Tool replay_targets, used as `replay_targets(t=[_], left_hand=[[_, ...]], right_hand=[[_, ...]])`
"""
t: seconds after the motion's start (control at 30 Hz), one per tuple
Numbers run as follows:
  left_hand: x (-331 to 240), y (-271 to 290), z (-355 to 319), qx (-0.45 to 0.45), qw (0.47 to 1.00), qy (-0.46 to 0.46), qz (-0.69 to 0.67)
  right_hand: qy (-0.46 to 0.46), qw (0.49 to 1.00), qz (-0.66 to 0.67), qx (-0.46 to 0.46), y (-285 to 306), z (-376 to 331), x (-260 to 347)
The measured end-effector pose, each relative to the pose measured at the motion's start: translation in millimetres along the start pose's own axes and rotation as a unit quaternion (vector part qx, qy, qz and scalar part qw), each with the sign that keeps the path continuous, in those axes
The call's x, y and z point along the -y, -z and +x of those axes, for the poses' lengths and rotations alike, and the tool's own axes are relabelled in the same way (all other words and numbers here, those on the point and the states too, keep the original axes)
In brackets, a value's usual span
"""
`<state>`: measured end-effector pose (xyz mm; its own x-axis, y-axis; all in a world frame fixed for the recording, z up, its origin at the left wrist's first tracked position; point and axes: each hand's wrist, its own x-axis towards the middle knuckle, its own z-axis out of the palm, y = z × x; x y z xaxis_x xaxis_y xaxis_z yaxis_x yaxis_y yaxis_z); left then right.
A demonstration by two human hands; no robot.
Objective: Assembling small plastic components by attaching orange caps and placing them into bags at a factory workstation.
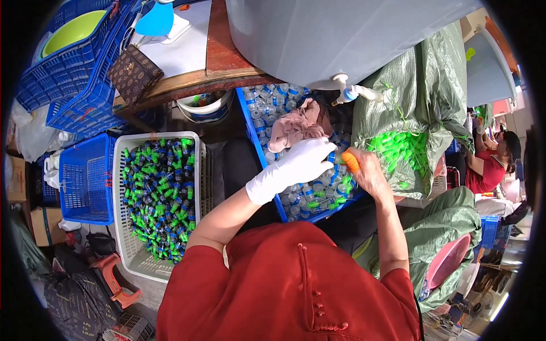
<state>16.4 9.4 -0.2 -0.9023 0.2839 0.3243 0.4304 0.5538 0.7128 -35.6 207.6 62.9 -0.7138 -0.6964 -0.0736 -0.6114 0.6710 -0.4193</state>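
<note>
My left hand (304,162), in a white glove, is closed with fingertips pinched over a blue crate (250,116). Bare except for an orange ribbed cover or piece (350,162) at its fingers, my right hand (371,171) is closed just beside it. Whatever sits between the fingertips is small and mostly hidden. Below them, the crate holds many small clear plastic bottles (267,108) with blue bands, plus a few bright green caps (341,190). A crumpled pink cloth (301,126) lies on the bottles beyond my left hand.
At left stands a pale basket (129,250) of dark, green-capped bottles, beside a blue crate (85,210). A green woven sack (415,74) spills green caps (398,149) at right. Overhead is a grey tank (318,40) with a white tap (343,91). A person (486,165) sits far right.
</note>
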Motion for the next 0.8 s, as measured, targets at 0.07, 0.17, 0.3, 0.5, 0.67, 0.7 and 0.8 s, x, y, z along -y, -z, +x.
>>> replay_targets(t=[0.07,0.17,0.3,0.5,0.67,0.7,0.8], left_hand=[[-1,6,-1,0.008,0.999,0.036,-0.035],[-1,18,0,0.04,0.997,0.028,-0.054],[1,2,-19,0.009,0.999,0.006,0.051],[3,58,-113,-0.034,0.967,0.194,0.16],[32,89,-173,-0.007,0.879,0.383,0.283],[38,74,-154,-0.061,0.914,0.29,0.276],[39,-12,-70,0.076,0.956,0.23,0.166]], right_hand=[[0.047,0.998,-0.018,-0.039,4,1,4],[0.135,0.982,-0.057,-0.119,4,0,12],[-0.024,0.997,-0.007,-0.071,-42,-14,4],[-0.026,0.986,0.121,-0.108,-29,-22,20],[-0.249,0.943,-0.01,-0.222,5,-27,-73],[-0.21,0.943,-0.075,-0.245,0,-29,-95],[-0.123,0.928,-0.205,-0.286,-10,-29,-118]])
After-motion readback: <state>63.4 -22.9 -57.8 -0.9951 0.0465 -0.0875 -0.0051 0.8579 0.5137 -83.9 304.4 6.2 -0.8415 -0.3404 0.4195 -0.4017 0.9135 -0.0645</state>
